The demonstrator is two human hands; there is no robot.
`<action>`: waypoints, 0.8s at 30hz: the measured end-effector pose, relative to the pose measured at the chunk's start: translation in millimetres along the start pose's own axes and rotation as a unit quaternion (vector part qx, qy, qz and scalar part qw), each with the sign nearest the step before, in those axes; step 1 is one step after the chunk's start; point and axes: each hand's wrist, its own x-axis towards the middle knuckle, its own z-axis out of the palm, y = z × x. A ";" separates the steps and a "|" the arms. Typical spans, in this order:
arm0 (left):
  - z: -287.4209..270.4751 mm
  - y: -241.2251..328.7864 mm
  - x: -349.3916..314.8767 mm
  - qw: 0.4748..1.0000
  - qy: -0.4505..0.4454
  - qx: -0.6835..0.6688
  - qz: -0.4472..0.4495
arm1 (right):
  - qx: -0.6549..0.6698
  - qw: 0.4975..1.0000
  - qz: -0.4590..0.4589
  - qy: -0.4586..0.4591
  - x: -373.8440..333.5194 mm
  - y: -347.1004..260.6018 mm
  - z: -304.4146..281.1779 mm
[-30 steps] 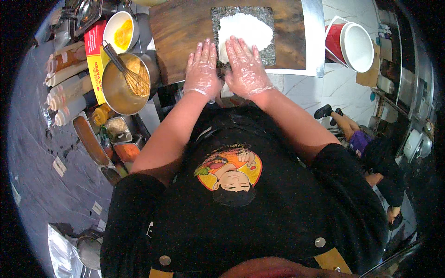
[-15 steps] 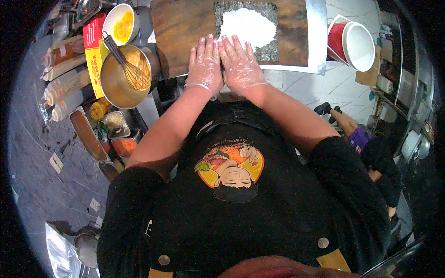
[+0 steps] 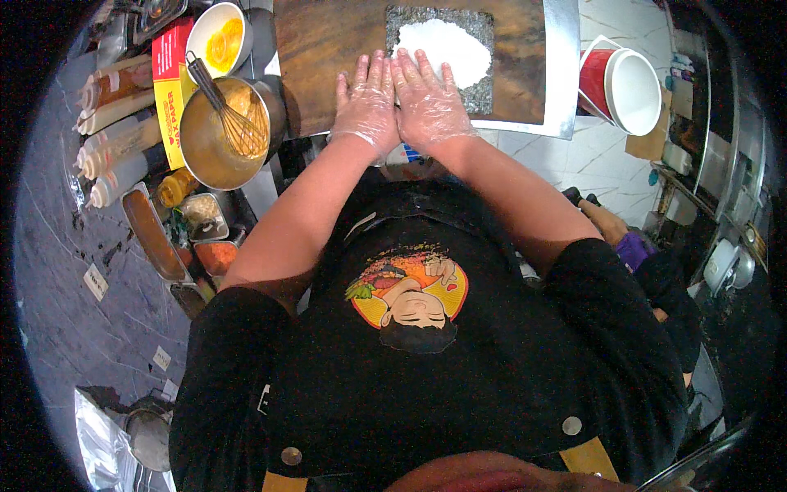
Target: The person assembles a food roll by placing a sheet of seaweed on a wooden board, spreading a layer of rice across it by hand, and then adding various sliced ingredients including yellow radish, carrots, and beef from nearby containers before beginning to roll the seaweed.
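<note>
Spreading evenly calls for a light touch

At the far side, the brown board [image 3: 328, 41] bears a seaweed sheet [image 3: 482, 100], mostly covered by white rice [image 3: 452, 51]. The right hand [image 3: 433, 111] overlaps the rice's near-left edge, the left hand [image 3: 365, 113] beside it. Fingers are straight, holding nothing; contact is hard to judge. Gentle, even pressure should suit.

The widest open room is the bare brown wood of the board [image 3: 321, 61], left of the dark sheet [image 3: 484, 100] and its white mound [image 3: 447, 51]; a hand could pass there. The left hand [image 3: 365, 108] and right hand [image 3: 428, 107], side by side, block the middle of the near edge. Farther left, a metal bowl [image 3: 201, 152], its whisk [image 3: 211, 94] jutting out, and a white bowl [image 3: 243, 49] crowd the way. Right of a bare pale strip [image 3: 561, 61], a red bucket [image 3: 595, 78] stands.
</note>
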 end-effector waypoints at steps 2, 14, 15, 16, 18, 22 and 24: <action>-10.4 0.6 0.8 0.999 -0.030 0.011 -0.004 | -0.015 1.000 -0.002 -0.022 2.3 1.8 -2.8; -25.3 -17.4 10.5 0.998 -0.031 -0.041 0.025 | 0.025 1.000 -0.018 0.000 11.4 24.6 -23.2; -26.0 -17.0 11.1 0.998 -0.022 -0.053 0.024 | 0.021 1.000 -0.007 0.017 10.2 26.1 -23.1; -26.5 -15.6 12.4 0.998 -0.014 -0.064 0.023 | 0.029 0.999 0.007 0.028 13.1 27.4 -22.3; -24.8 -11.5 16.7 0.998 -0.003 -0.062 0.016 | 0.024 1.000 0.011 0.008 20.0 21.9 -17.3; -20.9 -7.1 23.7 1.000 -0.013 -0.021 0.002 | 0.017 1.000 0.005 0.001 22.8 16.6 -11.6; -19.7 -6.9 25.9 1.000 -0.019 -0.005 -0.002 | 0.019 1.000 0.000 0.004 23.5 16.6 -10.5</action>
